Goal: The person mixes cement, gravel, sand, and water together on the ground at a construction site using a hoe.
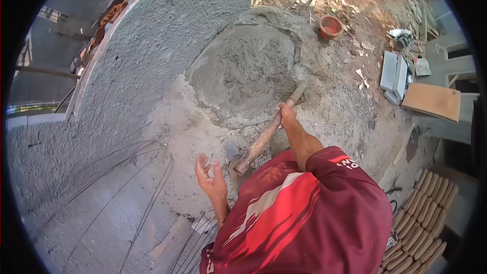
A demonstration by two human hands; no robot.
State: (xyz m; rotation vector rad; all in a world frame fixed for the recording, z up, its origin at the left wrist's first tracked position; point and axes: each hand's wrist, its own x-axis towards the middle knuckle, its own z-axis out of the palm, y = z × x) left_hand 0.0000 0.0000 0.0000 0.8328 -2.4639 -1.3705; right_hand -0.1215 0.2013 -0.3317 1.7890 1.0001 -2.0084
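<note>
My right hand [288,113] is wrapped round the thick wooden handle of a hoe [264,144]. The handle slants from beside my legs up to the edge of a wet mortar heap [243,66]. Mortar coats its far end, and the blade is mostly hidden there. My left hand [210,177] is raised to the left of the handle's near end, apart from it. Its fingers are spread and slightly curled, with nothing in them.
A rough grey wall [137,45] rises on the left. Thin metal rods [147,205] stick out at lower left. Beyond the mortar stands a red bowl [331,27]. Grey boxes [393,76], a brown board [431,101] and stacked long tan pieces [421,215] lie at right.
</note>
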